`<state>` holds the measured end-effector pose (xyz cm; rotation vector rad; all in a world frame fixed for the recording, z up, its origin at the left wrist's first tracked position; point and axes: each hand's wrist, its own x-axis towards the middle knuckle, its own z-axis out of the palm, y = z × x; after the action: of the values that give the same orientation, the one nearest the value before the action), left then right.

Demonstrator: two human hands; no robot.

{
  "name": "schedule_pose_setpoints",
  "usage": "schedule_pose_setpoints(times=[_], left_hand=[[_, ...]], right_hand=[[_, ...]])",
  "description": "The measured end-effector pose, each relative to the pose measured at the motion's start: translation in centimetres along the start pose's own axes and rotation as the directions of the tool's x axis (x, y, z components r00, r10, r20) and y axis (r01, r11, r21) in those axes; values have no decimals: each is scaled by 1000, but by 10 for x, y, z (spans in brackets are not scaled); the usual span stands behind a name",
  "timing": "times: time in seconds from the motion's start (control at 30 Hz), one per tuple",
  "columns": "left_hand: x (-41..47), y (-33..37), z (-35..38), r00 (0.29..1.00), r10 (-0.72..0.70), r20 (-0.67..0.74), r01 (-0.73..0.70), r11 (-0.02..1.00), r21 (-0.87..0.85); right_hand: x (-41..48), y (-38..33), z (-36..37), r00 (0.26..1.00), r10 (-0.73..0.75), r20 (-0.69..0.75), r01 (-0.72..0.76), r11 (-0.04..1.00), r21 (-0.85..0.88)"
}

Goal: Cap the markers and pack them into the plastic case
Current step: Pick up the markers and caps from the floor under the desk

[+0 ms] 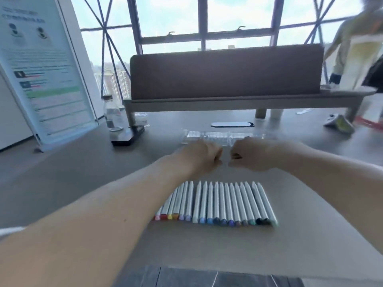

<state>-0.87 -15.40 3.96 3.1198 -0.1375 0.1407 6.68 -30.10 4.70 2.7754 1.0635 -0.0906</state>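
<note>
L hand (pixel 204 156), R hand (pixel 251 155) curled | nr touching | hold unclear

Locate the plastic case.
In the head view, the plastic case lies centrally, just beyond the left hand and right hand; the marker row lies nearer the camera.

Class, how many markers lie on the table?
About 18 markers, side by side in one row on the table; the left forearm covers some, so more may be hidden.
</note>
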Motion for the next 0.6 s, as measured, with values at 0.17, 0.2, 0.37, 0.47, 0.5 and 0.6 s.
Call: schedule_pose_setpoints(times=[0.17,0.2,0.37,0.47,0.5,0.6], left_hand=[[43,3,31,993,50,110,-52,999,17],[48,0,36,991,56,120,-58,998,16],[62,-19,50,994,49,99,-44,998,-51],[66,-23,54,994,83,69,-77,993,-87],[66,-24,55,995,88,55,-82,992,-93],[64,-28,59,992,122,-11,-123,987,-108]], right_hand=[[37,13,24,999,-31,37,30,999,41],[41,17,28,997,-38,63,35,999,36],[55,25,42,1000,-18,20,15,989,149],[53,19,43,999,-44,2,43,982,185],[54,19,43,999,-42,2,41,980,195],[57,20,46,999,-8,-35,18,961,277]])
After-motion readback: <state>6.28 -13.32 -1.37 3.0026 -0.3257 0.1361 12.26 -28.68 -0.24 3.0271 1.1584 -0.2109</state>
